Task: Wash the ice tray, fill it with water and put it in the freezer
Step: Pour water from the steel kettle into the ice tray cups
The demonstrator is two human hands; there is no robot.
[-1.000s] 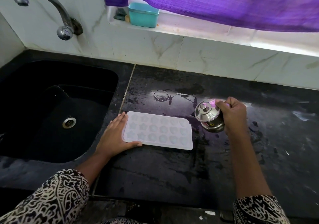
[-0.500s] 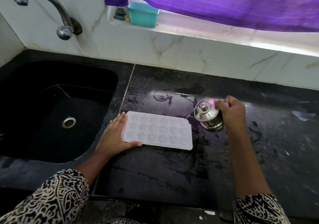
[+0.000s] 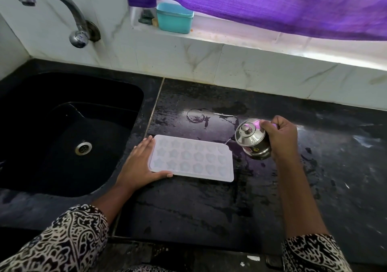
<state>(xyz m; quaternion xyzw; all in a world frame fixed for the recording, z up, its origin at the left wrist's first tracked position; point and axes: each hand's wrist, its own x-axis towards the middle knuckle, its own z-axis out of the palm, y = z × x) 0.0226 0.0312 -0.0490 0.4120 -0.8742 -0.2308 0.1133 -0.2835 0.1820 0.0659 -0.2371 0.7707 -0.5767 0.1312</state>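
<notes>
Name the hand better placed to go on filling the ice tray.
Right. The right hand grips the tilted steel pot at the ice tray's far right corner, water trickling out. The left hand lies flat, steadying the tray's left edge.

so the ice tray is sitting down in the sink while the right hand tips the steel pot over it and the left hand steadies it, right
Not quite. The ice tray lies on the black counter, right of the sink, not in it. The head view shows this. The right hand does tip the steel pot over it, and the left hand steadies it.

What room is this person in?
Most likely a home kitchen: a black sink with a curved tap sits in a dark stone counter, where an ice tray lies.
</notes>
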